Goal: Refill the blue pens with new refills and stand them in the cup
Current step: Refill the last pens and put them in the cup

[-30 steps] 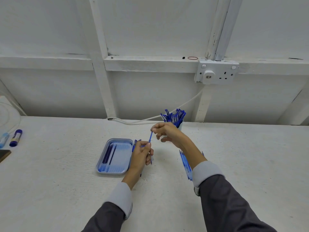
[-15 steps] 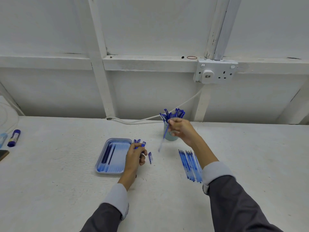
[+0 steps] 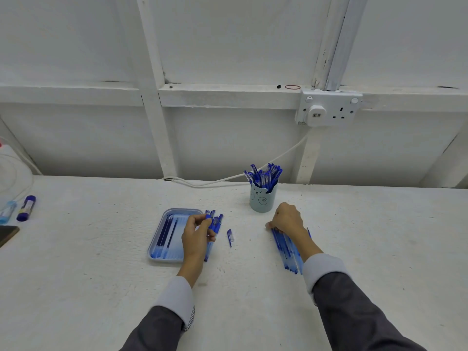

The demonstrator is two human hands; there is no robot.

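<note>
A pale blue cup [image 3: 263, 202] with a bear face stands near the wall, with several blue pens [image 3: 263, 174] upright in it. Left of centre, a light blue tray [image 3: 155, 249] holds a few dark refills [image 3: 167, 233]. My left hand [image 3: 196, 235] grips a blue pen [image 3: 208, 217] over a small pile of pens [image 3: 217, 222] beside the tray. A loose cap [image 3: 230, 236] lies just to the right. My right hand [image 3: 287, 219] curls down over the far end of a row of clear blue refills [image 3: 287, 252], pinching one there; its fingertips are mostly hidden.
A white cable [image 3: 228, 177] runs along the table's back edge up to a wall socket [image 3: 329, 108]. A glue stick [image 3: 26, 208] and a dark flat object [image 3: 7, 235] lie at the far left edge.
My right hand pulled a refill out of the pen, carried it right past the cup and lowered it onto the row. My left hand dropped to the pile beside the tray with the pen.
</note>
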